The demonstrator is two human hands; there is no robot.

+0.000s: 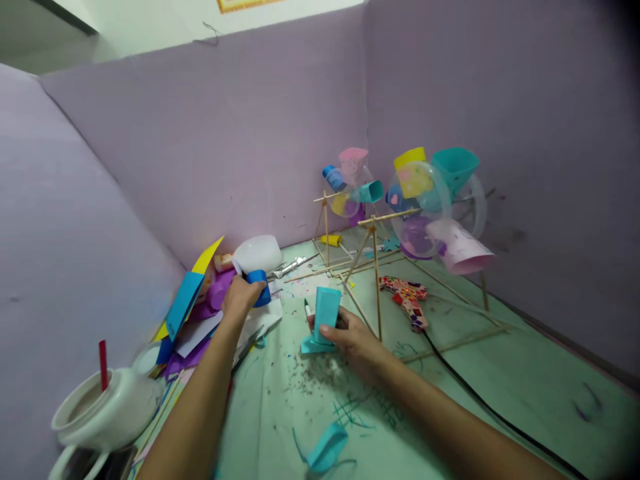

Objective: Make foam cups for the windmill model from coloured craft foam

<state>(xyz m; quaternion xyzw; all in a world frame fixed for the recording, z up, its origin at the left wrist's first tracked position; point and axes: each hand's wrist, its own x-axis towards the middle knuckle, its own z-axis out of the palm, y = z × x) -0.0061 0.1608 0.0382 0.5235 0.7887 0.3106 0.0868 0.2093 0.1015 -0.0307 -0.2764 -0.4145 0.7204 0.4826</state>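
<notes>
My left hand [241,297] reaches over the pile at the left, its fingers closed against a rolled blue paper piece [259,288]. A purple paper roll [220,291] lies just beside it. Near the middle of the table, my right hand [353,337] grips an upright strip of folded teal paper [327,308] between thumb and fingers. Behind that strip shows a white marker with a dark green tip [307,308]; whether the hand holds it too, I cannot tell. More teal paper [313,345] lies under the strip. A loose teal paper piece [327,448] rests nearer to me.
Two stick-framed wheels with coloured paper cups [353,190] [420,210] stand at the back right. A patterned glue gun [407,300] trails a black cable [480,397]. At the lower left is a white pot [107,410] with a red stick. Coloured paper sheets [183,307] lean at the left.
</notes>
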